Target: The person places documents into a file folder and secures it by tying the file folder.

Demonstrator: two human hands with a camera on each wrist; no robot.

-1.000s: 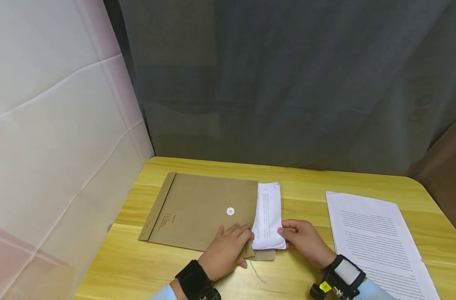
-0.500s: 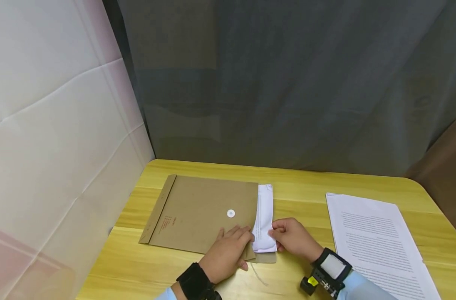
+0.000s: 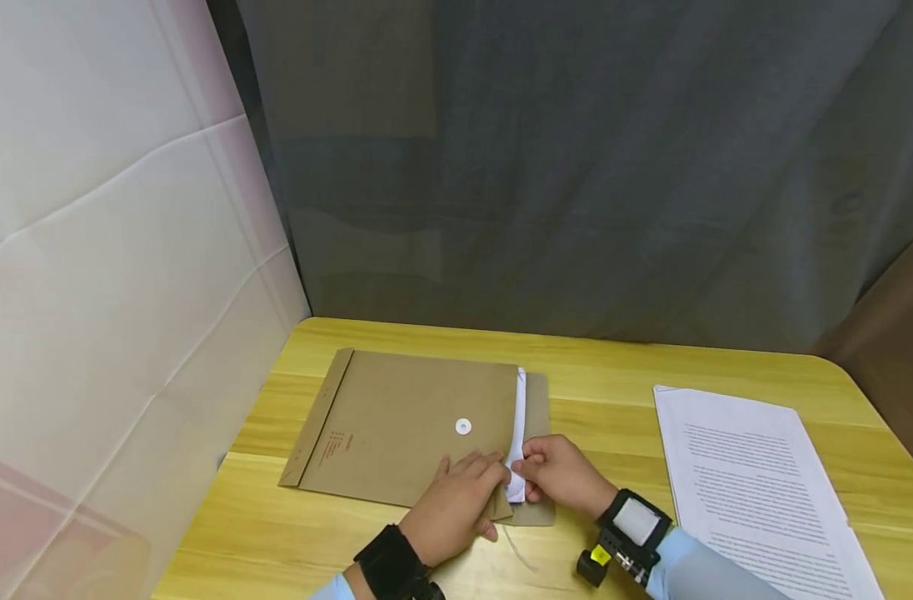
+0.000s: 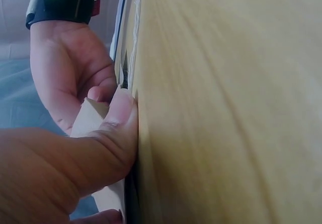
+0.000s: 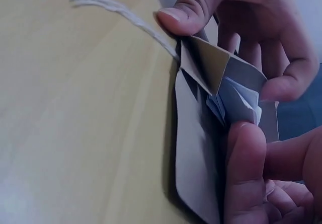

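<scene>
While the left hand (image 3: 456, 500) pinches the envelope (image 3: 411, 425) open at its mouth, the right hand (image 3: 557, 475) grips the papers (image 3: 518, 433) with curled fingers. Only a thin strip of them shows outside the envelope.

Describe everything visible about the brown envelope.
The brown envelope is kraft paper, lying flat on the yellow wooden table. It bears a white round button, small red print and a loose string. White sheets poke from its open right end. The left hand holds that edge; the right hand pinches the sheets.
</scene>
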